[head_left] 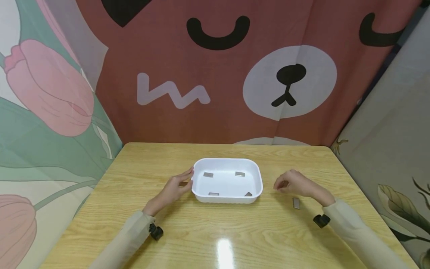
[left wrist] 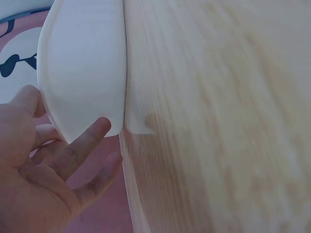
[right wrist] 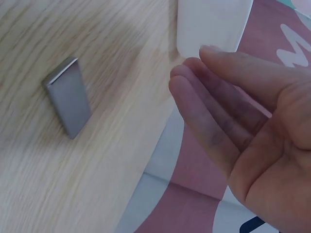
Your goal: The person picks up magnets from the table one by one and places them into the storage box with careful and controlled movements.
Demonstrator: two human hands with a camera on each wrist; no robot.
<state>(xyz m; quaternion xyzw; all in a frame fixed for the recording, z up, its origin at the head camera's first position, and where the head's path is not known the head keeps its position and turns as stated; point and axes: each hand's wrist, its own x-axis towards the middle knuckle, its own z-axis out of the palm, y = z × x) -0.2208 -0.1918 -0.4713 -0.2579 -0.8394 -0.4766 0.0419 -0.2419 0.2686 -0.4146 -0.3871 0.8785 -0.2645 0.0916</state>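
Note:
A white rectangular plastic tray (head_left: pixel 226 200) stands near the middle of the table. Inside it lie several small grey metal blocks (head_left: pixel 240 174), spread apart. With extended fingers my left hand (head_left: pixel 172 189) touches the tray's left end; the left wrist view has those fingers (left wrist: pixel 80 148) against its white outer wall. Right of the tray, my right hand (head_left: pixel 295 183) hovers over the table with gently bent fingers and nothing visible between them. Another flat, shiny grey metal block (right wrist: pixel 70 99) lies on the wood beside the right hand, apart from it.
The wood-grain table (head_left: pixel 188 231) ends at a back edge against a reddish curtain (head_left: pixel 228 127) with a cartoon animal face. Patterned fabric hangs at both sides. A small black camera sits on each wrist.

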